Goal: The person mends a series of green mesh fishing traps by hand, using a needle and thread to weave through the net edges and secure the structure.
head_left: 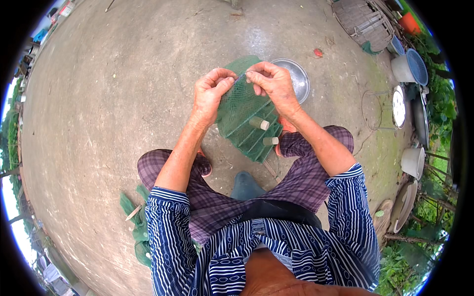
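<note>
In the head view, your left hand (213, 90) is closed into a pinch, thumb pressed to forefinger, on the upper part of the green net (236, 106). Your right hand (273, 85) pinches the same net just beside it, thumb and forefinger together and the other fingers curled beneath. A short bluish strand shows between your fingertips (too small to tell whether it is cord or edging). The net hangs in front of you, between and beyond your knees, above the concrete floor (98, 113). Two pale cylinders, the upper one (259, 123) and the lower one (270, 141), show against its lower half. A round metal basin (300, 83) sits just beyond your right hand, and a second bundle of green netting (140, 232) lies by your left side.
</note>
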`<control>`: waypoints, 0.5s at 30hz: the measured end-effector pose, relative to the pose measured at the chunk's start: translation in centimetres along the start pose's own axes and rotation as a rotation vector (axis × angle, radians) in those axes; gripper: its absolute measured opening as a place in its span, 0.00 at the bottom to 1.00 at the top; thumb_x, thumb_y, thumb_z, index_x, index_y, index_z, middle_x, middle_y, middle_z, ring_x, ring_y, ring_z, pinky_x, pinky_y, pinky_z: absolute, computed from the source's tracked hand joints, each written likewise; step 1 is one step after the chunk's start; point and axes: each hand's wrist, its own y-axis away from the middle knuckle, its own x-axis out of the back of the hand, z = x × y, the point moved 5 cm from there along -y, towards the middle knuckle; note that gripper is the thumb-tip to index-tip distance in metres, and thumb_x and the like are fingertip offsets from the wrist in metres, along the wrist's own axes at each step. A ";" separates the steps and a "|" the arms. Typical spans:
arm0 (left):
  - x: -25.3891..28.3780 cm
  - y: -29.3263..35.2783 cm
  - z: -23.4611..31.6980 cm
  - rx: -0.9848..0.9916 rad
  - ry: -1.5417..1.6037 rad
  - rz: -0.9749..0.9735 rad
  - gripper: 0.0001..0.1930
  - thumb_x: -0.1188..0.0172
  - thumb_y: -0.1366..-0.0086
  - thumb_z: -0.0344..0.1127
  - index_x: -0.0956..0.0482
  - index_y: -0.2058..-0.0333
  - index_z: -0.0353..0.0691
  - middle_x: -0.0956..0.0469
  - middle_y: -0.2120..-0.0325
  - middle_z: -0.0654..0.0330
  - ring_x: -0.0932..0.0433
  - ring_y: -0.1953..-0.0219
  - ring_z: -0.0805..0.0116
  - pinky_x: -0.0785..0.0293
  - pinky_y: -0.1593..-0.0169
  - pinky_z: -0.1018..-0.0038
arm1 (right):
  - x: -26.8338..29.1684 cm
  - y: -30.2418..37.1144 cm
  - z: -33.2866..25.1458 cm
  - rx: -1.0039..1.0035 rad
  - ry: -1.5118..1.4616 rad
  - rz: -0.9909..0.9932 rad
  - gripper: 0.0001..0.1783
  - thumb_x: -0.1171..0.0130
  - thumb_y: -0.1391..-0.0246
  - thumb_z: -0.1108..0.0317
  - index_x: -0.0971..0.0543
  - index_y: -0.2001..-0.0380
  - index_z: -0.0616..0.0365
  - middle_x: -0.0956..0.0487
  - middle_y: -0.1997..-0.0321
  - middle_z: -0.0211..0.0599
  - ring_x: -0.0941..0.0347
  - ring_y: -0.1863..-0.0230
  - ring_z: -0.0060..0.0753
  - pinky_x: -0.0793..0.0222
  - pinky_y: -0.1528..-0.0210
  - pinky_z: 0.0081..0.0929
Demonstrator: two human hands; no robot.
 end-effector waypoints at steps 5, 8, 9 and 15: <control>0.0 0.0 -0.2 -0.008 -0.055 -0.013 0.05 0.46 0.44 0.29 0.26 0.69 0.34 0.26 0.77 0.66 0.30 0.74 0.81 0.33 0.69 0.83 | 0.1 0.4 -1.1 0.066 0.153 0.016 0.08 0.45 0.53 0.70 0.25 0.67 0.60 0.25 0.75 0.30 0.33 0.82 0.16 0.38 0.81 0.14; 0.2 0.0 -0.1 -0.013 -0.105 -0.006 0.06 0.45 0.44 0.29 0.26 0.69 0.34 0.26 0.78 0.66 0.31 0.75 0.82 0.33 0.71 0.83 | -0.8 1.2 -3.5 0.454 0.738 0.065 0.09 0.44 0.55 0.68 0.25 0.67 0.55 0.25 0.73 0.31 0.30 0.83 0.24 0.35 0.81 0.18; 0.1 0.0 -0.1 -0.016 -0.115 -0.008 0.06 0.45 0.44 0.29 0.26 0.69 0.34 0.26 0.79 0.66 0.31 0.76 0.82 0.34 0.71 0.84 | -1.0 1.4 -3.5 0.590 0.816 0.071 0.09 0.43 0.55 0.67 0.25 0.68 0.53 0.25 0.72 0.30 0.29 0.82 0.28 0.34 0.80 0.21; -0.1 -0.1 -0.3 -0.020 -0.204 -0.004 0.06 0.44 0.44 0.30 0.26 0.69 0.35 0.28 0.80 0.68 0.33 0.77 0.83 0.36 0.72 0.84 | -1.3 1.7 -3.2 0.750 0.983 0.063 0.06 0.43 0.57 0.66 0.25 0.72 0.53 0.26 0.73 0.28 0.27 0.79 0.35 0.32 0.79 0.26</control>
